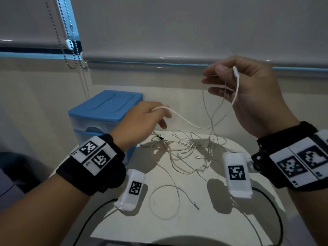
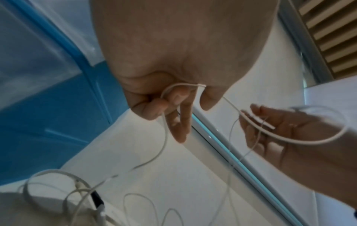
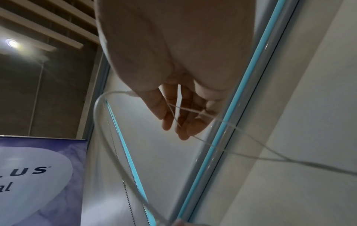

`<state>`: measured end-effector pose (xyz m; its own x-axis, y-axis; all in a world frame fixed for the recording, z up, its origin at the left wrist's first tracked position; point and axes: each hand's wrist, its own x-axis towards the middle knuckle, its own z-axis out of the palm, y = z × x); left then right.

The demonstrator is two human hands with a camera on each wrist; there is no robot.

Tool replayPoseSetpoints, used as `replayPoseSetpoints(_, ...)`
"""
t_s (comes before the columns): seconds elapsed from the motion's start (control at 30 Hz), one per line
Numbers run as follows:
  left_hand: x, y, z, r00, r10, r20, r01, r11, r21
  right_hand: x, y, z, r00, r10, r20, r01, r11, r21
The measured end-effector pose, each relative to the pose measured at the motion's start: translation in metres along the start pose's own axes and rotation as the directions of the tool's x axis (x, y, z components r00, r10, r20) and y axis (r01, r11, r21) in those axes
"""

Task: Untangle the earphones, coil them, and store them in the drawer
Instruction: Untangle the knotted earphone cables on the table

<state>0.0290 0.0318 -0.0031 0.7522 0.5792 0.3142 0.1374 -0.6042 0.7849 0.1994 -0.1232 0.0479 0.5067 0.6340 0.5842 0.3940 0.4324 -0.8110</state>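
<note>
Meanwhile both hands' fingers (image 2: 174, 97) pinch earphones (image 1: 188, 148) cable above the table (image 1: 177, 226), beside closed blue drawers (image 1: 104, 110)

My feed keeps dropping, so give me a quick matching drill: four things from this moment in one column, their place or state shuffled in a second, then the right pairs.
Things:
1. left hand
2. right hand
3. tangled earphones
4. blue drawer box

Places or states:
A. lying in a heap on the white table
B. raised highest, holding the thick white cable near its plug end
C. standing at the table's far left, beside the left hand
D. lower, pinching the same thick cable further along

Pairs: 1-D, 2-B, 3-A, 4-C
</note>
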Motion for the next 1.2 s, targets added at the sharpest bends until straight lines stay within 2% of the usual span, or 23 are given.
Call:
replayPoseSetpoints(0.1,-0.002,0.005,0.000,0.996,0.032,-0.080,-0.041,0.994,-0.105,-0.003,0.008,-0.003,0.995,0.100,0.007,-0.099,0.992,-0.073)
replayPoseSetpoints(0.23,-0.006,0.013,0.003,0.998,0.000,-0.062,-0.010,0.987,-0.159,-0.009,0.022,-0.004,0.966,0.250,0.068,-0.229,0.947,-0.224)
replayPoseSetpoints(0.33,-0.007,0.016,0.000,0.998,-0.002,-0.056,-0.009,0.978,-0.209,-0.016,0.034,-0.006,0.922,0.354,0.158,-0.253,0.859,-0.445)
replayPoseSetpoints(0.47,-0.005,0.016,-0.003,0.990,0.084,-0.111,-0.104,0.976,-0.190,-0.023,0.038,-0.009,0.853,0.482,0.200,-0.242,0.705,-0.667)
replayPoseSetpoints(0.53,-0.004,0.014,-0.001,0.983,0.120,-0.135,-0.144,0.973,-0.183,-0.022,0.037,-0.009,0.847,0.499,0.184,-0.253,0.682,-0.687)
replayPoseSetpoints(0.67,0.002,0.011,0.002,0.971,0.163,-0.174,-0.189,0.971,-0.145,-0.020,0.031,-0.010,0.855,0.491,0.167,-0.274,0.701,-0.659)
replayPoseSetpoints(0.77,0.004,0.007,0.006,0.952,0.260,-0.163,-0.256,0.966,0.046,-0.019,0.025,-0.009,0.861,0.476,0.181,-0.268,0.727,-0.633)
replayPoseSetpoints(0.83,-0.002,0.004,0.011,0.956,0.280,-0.089,-0.266,0.953,0.145,-0.020,0.020,-0.007,0.865,0.459,0.204,-0.268,0.765,-0.585)
replayPoseSetpoints(0.9,-0.012,0.002,0.016,0.964,0.238,0.116,-0.254,0.954,0.160,-0.020,0.017,-0.007,0.870,0.432,0.237,-0.269,0.820,-0.506)
replayPoseSetpoints(0.93,-0.018,0.002,0.018,0.947,0.188,0.260,-0.237,0.956,0.172,-0.020,0.017,-0.008,0.875,0.415,0.250,-0.276,0.851,-0.446)
replayPoseSetpoints(0.97,-0.024,0.003,0.021,0.904,0.126,0.408,-0.229,0.950,0.214,-0.019,0.017,-0.008,0.882,0.395,0.257,-0.288,0.883,-0.371)
replayPoseSetpoints(1.03,-0.033,0.005,0.025,0.773,-0.040,0.634,-0.234,0.910,0.342,-0.017,0.016,-0.007,0.891,0.367,0.268,-0.309,0.922,-0.234)
replayPoseSetpoints(1.1,-0.037,0.006,0.029,0.646,-0.216,0.732,-0.190,0.884,0.428,-0.014,0.014,-0.007,0.889,0.346,0.300,-0.290,0.932,-0.217)
replayPoseSetpoints(1.13,-0.038,0.005,0.031,0.606,-0.261,0.751,-0.171,0.879,0.444,-0.013,0.013,-0.007,0.889,0.338,0.308,-0.264,0.929,-0.258)
replayPoseSetpoints(1.2,-0.036,0.003,0.035,0.592,-0.272,0.759,-0.203,0.861,0.466,-0.010,0.011,-0.007,0.901,0.318,0.294,-0.195,0.904,-0.381)
